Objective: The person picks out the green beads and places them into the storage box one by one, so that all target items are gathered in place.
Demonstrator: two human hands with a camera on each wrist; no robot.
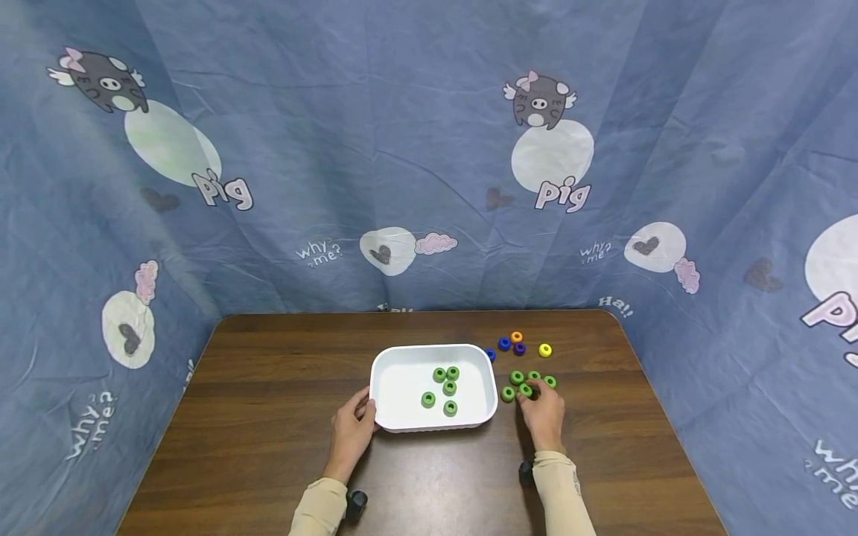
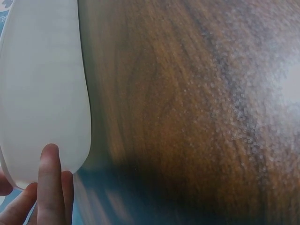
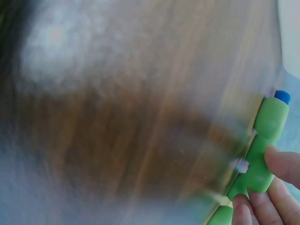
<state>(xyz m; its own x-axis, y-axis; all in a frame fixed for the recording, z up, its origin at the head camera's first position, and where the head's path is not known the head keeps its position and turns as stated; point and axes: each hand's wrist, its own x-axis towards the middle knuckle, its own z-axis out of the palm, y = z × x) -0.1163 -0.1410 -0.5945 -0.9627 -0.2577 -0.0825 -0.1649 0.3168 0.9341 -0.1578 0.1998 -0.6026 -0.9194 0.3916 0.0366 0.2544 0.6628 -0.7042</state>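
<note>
A white rectangular tray (image 1: 436,426) stands on the table with several green ring-shaped beads (image 1: 428,400) lying in it. My left hand (image 1: 352,428) holds the tray at its near left corner, with straight-looking fingertips (image 2: 50,154) against the outer wall in the left wrist view. To the right of the tray lies a loose group of green beads (image 1: 517,377). Over this group my right hand (image 1: 544,415) pinches one green bead (image 3: 258,176) between thumb and fingers. Another green bead (image 3: 272,116) sits right beside it in the right wrist view.
Behind the green group lie blue beads (image 1: 504,344), a dark purple bead (image 1: 519,348), an orange bead (image 1: 516,337) and a yellow bead (image 1: 545,350). The brown wooden table (image 1: 281,372) is bordered at the back and sides by a blue printed curtain (image 1: 429,164).
</note>
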